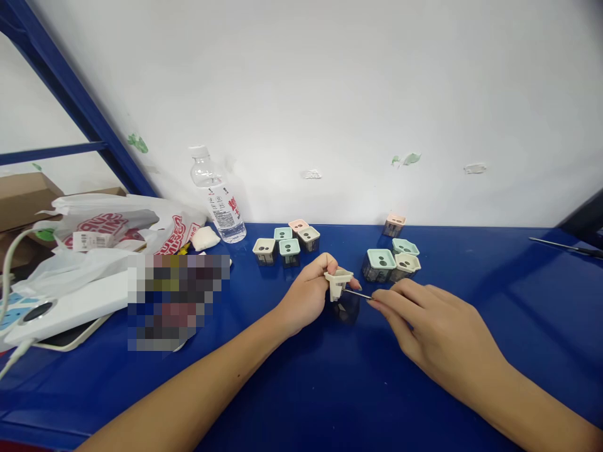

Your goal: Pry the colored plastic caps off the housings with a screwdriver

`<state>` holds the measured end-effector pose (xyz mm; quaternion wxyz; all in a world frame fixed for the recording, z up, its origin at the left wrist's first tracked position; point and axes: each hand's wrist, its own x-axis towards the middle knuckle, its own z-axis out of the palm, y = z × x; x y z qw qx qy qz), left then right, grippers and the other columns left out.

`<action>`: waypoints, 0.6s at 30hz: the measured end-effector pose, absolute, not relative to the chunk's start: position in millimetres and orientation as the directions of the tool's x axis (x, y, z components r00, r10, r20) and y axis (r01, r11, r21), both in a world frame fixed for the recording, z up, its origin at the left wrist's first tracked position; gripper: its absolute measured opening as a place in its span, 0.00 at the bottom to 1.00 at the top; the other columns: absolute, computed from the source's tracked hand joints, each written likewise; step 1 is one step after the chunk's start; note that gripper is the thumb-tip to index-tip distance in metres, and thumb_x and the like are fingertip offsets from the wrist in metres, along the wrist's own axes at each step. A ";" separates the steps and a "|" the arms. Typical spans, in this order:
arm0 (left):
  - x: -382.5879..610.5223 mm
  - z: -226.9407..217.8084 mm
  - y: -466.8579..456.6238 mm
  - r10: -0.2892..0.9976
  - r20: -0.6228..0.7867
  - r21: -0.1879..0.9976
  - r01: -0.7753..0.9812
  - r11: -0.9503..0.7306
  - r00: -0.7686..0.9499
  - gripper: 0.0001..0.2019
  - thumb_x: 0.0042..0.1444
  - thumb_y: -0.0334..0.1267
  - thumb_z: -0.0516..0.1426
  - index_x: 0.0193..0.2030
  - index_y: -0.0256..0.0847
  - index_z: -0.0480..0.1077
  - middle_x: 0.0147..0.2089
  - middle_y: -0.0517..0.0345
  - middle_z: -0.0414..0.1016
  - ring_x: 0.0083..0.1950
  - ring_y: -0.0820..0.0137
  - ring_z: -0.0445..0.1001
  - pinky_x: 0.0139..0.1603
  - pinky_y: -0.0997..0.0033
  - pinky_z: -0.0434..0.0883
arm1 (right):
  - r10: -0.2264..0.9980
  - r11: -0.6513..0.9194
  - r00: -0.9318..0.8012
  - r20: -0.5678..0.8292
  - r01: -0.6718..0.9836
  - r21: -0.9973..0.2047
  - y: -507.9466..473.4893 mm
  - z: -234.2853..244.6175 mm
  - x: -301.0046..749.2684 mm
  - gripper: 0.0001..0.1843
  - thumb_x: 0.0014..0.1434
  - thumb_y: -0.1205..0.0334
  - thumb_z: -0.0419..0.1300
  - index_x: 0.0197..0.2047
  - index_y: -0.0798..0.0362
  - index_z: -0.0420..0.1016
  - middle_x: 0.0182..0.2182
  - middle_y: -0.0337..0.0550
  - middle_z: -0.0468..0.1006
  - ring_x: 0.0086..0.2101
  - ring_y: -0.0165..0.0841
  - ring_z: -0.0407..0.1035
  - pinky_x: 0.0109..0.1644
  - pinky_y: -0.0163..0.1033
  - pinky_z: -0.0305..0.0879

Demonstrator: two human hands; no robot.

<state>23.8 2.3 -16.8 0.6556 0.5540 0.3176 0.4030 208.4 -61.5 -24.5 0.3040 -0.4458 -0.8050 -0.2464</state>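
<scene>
Your left hand [306, 295] pinches a small cream piece [337, 284] between thumb and fingers, holding it up over the blue table [292, 402], in front of you and between two groups of small boxes. Your right hand [438, 326] pinches a thin metal rod [357, 294], its fingers closed together around the near end; the rod points left, and its tip meets the lower part of the piece. Whether the tip goes inside, you cannot tell from this angle. Something dark shows beneath the piece, too unclear to name.

Beyond your left hand stand five boxes with two-holed tops, close together: a cream box [264, 250] at the left end, two mint ones, a pink one at the back and another cream one on the right. Beyond your right hand, two mint boxes and a cream one cluster together, while a pink box [394, 223] stands apart behind them, near the wall [358, 94].

To your left, a clear bottle [217, 198] leans a little in view, beside a white bag [127, 220]. A white power bank [75, 307] lies nearer you. At far right lies a screwdriver [565, 245].
</scene>
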 end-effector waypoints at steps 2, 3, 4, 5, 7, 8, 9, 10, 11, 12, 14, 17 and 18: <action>24.1 -17.6 3.1 0.877 0.034 0.982 -0.179 0.059 0.479 0.09 0.53 0.27 0.51 0.29 0.40 0.52 0.33 0.57 0.78 0.34 0.71 0.72 0.33 0.74 0.63 | 0.576 0.460 -0.405 0.710 0.879 0.128 -62.3 -25.2 208.5 0.12 0.68 0.62 0.52 0.36 0.52 0.75 0.25 0.36 0.68 0.21 0.29 0.55 0.27 0.38 0.46; 24.3 -17.8 3.6 0.875 0.039 0.982 -0.180 0.056 0.482 0.09 0.54 0.27 0.51 0.29 0.40 0.51 0.33 0.57 0.77 0.35 0.71 0.72 0.33 0.74 0.63 | 0.575 0.462 -0.405 0.711 0.878 0.127 -62.3 -24.8 208.2 0.12 0.68 0.61 0.52 0.35 0.52 0.75 0.26 0.37 0.68 0.21 0.29 0.55 0.27 0.38 0.46; 24.4 -17.8 4.1 0.874 0.046 0.982 -0.182 0.050 0.485 0.09 0.54 0.27 0.51 0.29 0.40 0.51 0.33 0.58 0.77 0.35 0.71 0.72 0.33 0.74 0.63 | 0.568 0.470 -0.411 0.713 0.873 0.129 -61.9 -24.1 207.9 0.13 0.68 0.61 0.52 0.34 0.53 0.74 0.26 0.38 0.68 0.22 0.30 0.55 0.28 0.38 0.47; 24.6 -17.8 4.6 0.873 0.053 0.982 -0.183 0.043 0.485 0.09 0.54 0.27 0.51 0.29 0.40 0.51 0.33 0.58 0.77 0.35 0.71 0.72 0.33 0.74 0.63 | 0.558 0.482 -0.422 0.715 0.866 0.135 -61.3 -23.0 207.5 0.14 0.68 0.62 0.51 0.33 0.54 0.73 0.25 0.39 0.68 0.23 0.31 0.55 0.29 0.38 0.48; 24.7 -17.5 5.2 0.874 0.058 0.984 -0.176 0.033 0.483 0.10 0.54 0.27 0.51 0.29 0.40 0.51 0.33 0.58 0.77 0.35 0.72 0.72 0.33 0.75 0.62 | 0.537 0.499 -0.443 0.718 0.853 0.153 -59.7 -20.6 206.7 0.16 0.68 0.63 0.51 0.29 0.54 0.71 0.24 0.40 0.68 0.24 0.32 0.56 0.31 0.39 0.48; 24.8 -17.4 5.3 0.874 0.054 0.985 -0.169 0.033 0.482 0.10 0.54 0.27 0.51 0.29 0.40 0.51 0.33 0.58 0.77 0.35 0.72 0.72 0.33 0.75 0.62 | 0.531 0.501 -0.450 0.718 0.850 0.162 -58.9 -19.6 206.5 0.16 0.68 0.64 0.51 0.28 0.54 0.70 0.24 0.40 0.67 0.25 0.33 0.56 0.31 0.40 0.48; 24.9 -17.4 5.2 0.875 0.048 0.986 -0.162 0.035 0.482 0.10 0.54 0.27 0.51 0.29 0.40 0.51 0.33 0.58 0.78 0.35 0.72 0.72 0.33 0.75 0.62 | 0.532 0.497 -0.450 0.718 0.852 0.165 -58.3 -18.8 206.3 0.16 0.68 0.65 0.51 0.27 0.54 0.69 0.23 0.40 0.67 0.25 0.33 0.57 0.32 0.40 0.48; 25.0 -17.3 5.1 0.874 0.043 0.987 -0.156 0.038 0.483 0.10 0.54 0.27 0.51 0.29 0.40 0.51 0.33 0.58 0.78 0.34 0.72 0.72 0.33 0.75 0.62 | 0.537 0.492 -0.445 0.717 0.855 0.162 -58.0 -18.4 206.3 0.16 0.67 0.65 0.52 0.27 0.54 0.69 0.23 0.39 0.67 0.26 0.33 0.58 0.32 0.40 0.48; 25.1 -17.3 4.9 0.874 0.041 0.988 -0.153 0.038 0.484 0.10 0.54 0.27 0.51 0.29 0.40 0.51 0.33 0.58 0.78 0.34 0.72 0.72 0.33 0.75 0.62 | 0.542 0.489 -0.440 0.716 0.858 0.157 -57.9 -18.3 206.4 0.15 0.67 0.64 0.53 0.28 0.54 0.70 0.23 0.39 0.67 0.27 0.34 0.59 0.33 0.40 0.48; 25.3 -17.4 4.7 0.873 0.043 0.988 -0.151 0.035 0.486 0.10 0.53 0.28 0.51 0.29 0.40 0.51 0.33 0.58 0.77 0.33 0.72 0.72 0.33 0.75 0.62 | 0.548 0.486 -0.436 0.714 0.861 0.152 -58.0 -18.6 206.5 0.15 0.67 0.64 0.53 0.28 0.54 0.70 0.23 0.39 0.67 0.27 0.34 0.60 0.33 0.40 0.49; 25.6 -17.5 4.9 0.871 0.050 0.989 -0.149 0.027 0.489 0.10 0.53 0.28 0.51 0.29 0.40 0.51 0.33 0.58 0.77 0.33 0.72 0.71 0.32 0.74 0.62 | 0.562 0.474 -0.426 0.709 0.868 0.145 -58.7 -20.2 207.2 0.15 0.67 0.63 0.52 0.29 0.53 0.71 0.24 0.39 0.68 0.26 0.33 0.60 0.32 0.39 0.49; 25.5 -18.3 6.6 0.867 0.055 0.990 -0.140 0.017 0.495 0.09 0.53 0.29 0.51 0.29 0.40 0.51 0.34 0.58 0.78 0.33 0.72 0.71 0.32 0.75 0.61 | 0.590 0.432 -0.408 0.697 0.888 0.154 -59.9 -23.5 208.4 0.15 0.68 0.61 0.51 0.31 0.52 0.72 0.25 0.37 0.68 0.22 0.31 0.56 0.28 0.38 0.47; 25.3 -18.7 7.4 0.866 0.060 0.990 -0.137 0.010 0.496 0.09 0.52 0.28 0.51 0.29 0.40 0.51 0.34 0.58 0.78 0.33 0.72 0.71 0.32 0.74 0.62 | 0.595 0.421 -0.405 0.695 0.893 0.160 -60.1 -24.3 208.8 0.15 0.68 0.60 0.50 0.32 0.52 0.73 0.25 0.37 0.68 0.21 0.30 0.56 0.27 0.38 0.46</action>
